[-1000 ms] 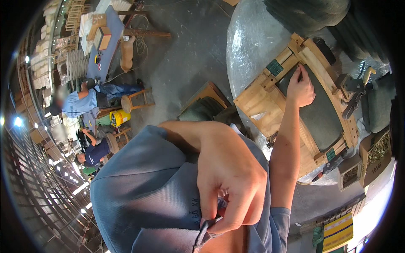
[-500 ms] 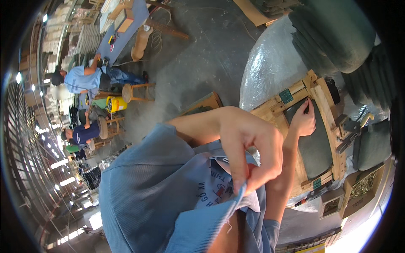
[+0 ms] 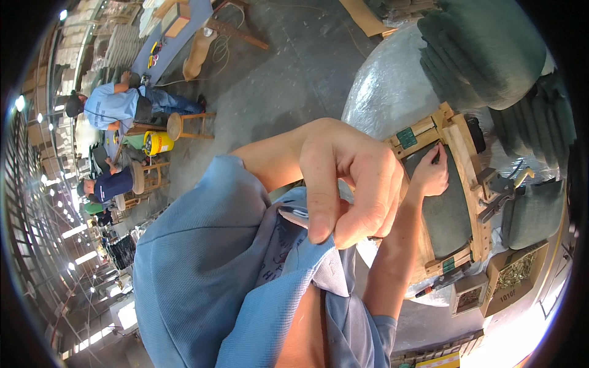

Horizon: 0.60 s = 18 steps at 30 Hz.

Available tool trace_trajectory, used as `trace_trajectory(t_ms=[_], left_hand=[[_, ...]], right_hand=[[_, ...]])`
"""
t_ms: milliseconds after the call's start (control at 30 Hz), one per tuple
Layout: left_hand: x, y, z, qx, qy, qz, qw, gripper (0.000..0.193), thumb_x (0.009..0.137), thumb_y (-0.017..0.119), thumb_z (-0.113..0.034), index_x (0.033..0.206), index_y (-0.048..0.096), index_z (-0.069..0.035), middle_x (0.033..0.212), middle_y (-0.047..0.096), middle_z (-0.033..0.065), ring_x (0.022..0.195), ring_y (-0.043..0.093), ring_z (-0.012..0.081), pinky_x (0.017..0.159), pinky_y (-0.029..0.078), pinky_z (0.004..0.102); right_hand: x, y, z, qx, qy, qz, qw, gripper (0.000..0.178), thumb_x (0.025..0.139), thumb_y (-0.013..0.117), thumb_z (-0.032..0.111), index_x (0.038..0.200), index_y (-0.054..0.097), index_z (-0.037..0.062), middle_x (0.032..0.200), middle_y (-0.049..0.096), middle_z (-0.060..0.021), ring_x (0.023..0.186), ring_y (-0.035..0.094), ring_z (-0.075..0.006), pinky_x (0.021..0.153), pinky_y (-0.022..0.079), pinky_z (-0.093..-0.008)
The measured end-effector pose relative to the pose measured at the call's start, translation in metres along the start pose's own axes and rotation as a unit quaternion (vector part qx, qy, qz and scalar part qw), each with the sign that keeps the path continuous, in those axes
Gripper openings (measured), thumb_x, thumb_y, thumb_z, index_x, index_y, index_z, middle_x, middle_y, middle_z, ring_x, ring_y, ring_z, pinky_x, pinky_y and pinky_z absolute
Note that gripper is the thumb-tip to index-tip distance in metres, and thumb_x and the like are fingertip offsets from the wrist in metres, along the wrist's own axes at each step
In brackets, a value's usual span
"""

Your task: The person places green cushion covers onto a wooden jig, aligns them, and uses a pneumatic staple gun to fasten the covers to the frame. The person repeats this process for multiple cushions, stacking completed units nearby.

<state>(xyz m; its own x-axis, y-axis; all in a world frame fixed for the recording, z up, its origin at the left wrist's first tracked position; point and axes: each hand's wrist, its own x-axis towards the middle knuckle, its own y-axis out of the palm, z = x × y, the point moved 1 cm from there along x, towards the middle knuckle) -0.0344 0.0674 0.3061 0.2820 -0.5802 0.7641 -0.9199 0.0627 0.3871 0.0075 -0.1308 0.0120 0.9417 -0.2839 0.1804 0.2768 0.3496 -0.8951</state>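
My left hand [image 3: 359,184] pinches the collar [image 3: 328,270] of my light blue shirt [image 3: 202,245] between thumb and curled fingers, in front of my chest. To its right, my right hand [image 3: 429,173] rests over a dark grey padded panel [image 3: 449,211], near the panel's far corner. Its fingers are closed, with a small dark bit showing between them that I cannot make out. A wooden frame [image 3: 469,175] with metal clamps [image 3: 496,196] on its right side surrounds the panel.
Dark grey pads [image 3: 485,49] are stacked beyond the frame, beside clear plastic wrap [image 3: 380,86]. Open boxes of small metal pieces [image 3: 518,270] stand at the lower right. To the left, a co-worker in light blue [image 3: 113,105] stands at a blue table [image 3: 193,27], near a stool [image 3: 176,126].
My left hand has pulled the collar up and to the left. The right hand stays at the panel's corner. The whole view has shifted slightly.
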Motion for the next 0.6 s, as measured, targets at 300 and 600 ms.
trace_trajectory(t_ms=[300, 600], left_hand=[[-0.002, 0.006, 0.012, 0.019, -0.131, -0.018, 0.991, 0.026, 0.103, 0.078, -0.018, 0.089, 0.070, 0.003, 0.071, 0.064, 0.0045, 0.058, 0.056, 0.0117, 0.054, 0.041, 0.0312], [-0.044, -0.035, 0.042, 0.051, -0.169, -0.241, 0.954, 0.021, 0.101, 0.079, -0.020, 0.098, 0.073, -0.001, 0.078, 0.070, 0.0078, 0.072, 0.066, 0.0208, 0.067, 0.050, 0.0350]], right_hand=[[0.000, -0.001, 0.004, -0.005, 0.011, 0.007, 1.000, 0.027, 0.094, 0.074, 0.050, 0.112, 0.084, 0.0328, 0.093, 0.082, 0.0008, 0.081, 0.074, -0.0286, 0.076, 0.054, -0.0461], [0.001, 0.006, -0.003, -0.043, 0.033, -0.001, 0.999, 0.030, 0.093, 0.075, 0.056, 0.111, 0.083, 0.0338, 0.084, 0.080, -0.0066, 0.076, 0.074, -0.0323, 0.071, 0.055, -0.0489]])
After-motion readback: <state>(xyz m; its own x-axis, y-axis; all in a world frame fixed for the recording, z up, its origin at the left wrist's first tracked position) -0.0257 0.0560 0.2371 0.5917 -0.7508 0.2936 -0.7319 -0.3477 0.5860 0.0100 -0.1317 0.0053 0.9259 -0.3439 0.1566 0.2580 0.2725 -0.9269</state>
